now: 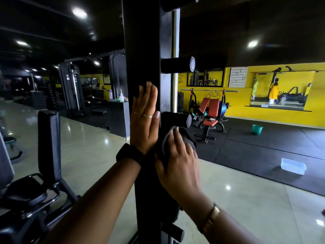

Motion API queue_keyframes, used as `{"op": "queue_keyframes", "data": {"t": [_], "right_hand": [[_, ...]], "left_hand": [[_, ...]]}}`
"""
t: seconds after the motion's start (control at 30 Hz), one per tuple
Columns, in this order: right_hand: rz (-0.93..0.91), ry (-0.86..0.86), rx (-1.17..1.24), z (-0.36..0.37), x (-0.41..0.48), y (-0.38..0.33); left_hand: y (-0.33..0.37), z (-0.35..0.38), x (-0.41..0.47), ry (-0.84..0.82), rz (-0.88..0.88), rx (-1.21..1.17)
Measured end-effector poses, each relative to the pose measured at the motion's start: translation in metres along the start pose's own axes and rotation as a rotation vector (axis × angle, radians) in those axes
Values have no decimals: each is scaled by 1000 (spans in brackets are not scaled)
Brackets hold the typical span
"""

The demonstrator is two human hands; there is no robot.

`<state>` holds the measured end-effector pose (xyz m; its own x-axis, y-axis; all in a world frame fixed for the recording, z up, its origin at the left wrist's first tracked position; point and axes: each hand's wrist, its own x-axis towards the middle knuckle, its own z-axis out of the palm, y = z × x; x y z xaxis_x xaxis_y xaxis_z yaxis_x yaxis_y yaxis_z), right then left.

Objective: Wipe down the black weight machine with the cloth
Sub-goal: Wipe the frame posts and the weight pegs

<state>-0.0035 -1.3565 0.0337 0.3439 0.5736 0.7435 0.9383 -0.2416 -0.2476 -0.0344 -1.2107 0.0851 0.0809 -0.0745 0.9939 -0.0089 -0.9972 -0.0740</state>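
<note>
I see my left hand (145, 118) laid flat against the front of the black weight machine (142, 50), on its tall upright post, fingers (149, 95) straight and released, holding nothing. My right hand (177, 162) sits just beside and below it, its fingers curled around a dark cloth (187, 137), which it presses against the post's right edge, directly under a short black peg (175, 120). Another peg (177, 64) juts out higher up. Behind the post, well apart from my hands, a red bench (209, 111) stands on the dark mat, with a green bucket (257, 129) to its right. A clear plastic container (293, 166) rests nearer, at the mat's edge.
</note>
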Motion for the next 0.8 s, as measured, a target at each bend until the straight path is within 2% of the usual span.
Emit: {"op": "queue_keyframes", "data": {"t": [0.1, 0.17, 0.27, 0.33, 0.43, 0.6, 0.67, 0.8], "right_hand": [[-229, 44, -82, 4, -22, 21], [-279, 105, -44, 6, -24, 27], [-155, 114, 23, 5, -9, 18], [-95, 48, -35, 4, -4, 11], [-119, -42, -152, 3, -14, 11], [-116, -12, -178, -9, -22, 23], [-70, -91, -220, -14, -10, 16], [58, -440, -93, -20, 33, 22]], "left_hand": [[2, 2, 0, 12, -44, 3], [2, 2, -1, 14, -52, 5], [1, 1, -1, 13, -45, 4], [2, 0, -1, 9, -38, 23], [4, 0, -2, 7, -46, 46], [12, 2, -10, 21, -86, 56], [13, 2, -16, 12, -95, 65], [17, 1, -19, -3, -109, 65]]}}
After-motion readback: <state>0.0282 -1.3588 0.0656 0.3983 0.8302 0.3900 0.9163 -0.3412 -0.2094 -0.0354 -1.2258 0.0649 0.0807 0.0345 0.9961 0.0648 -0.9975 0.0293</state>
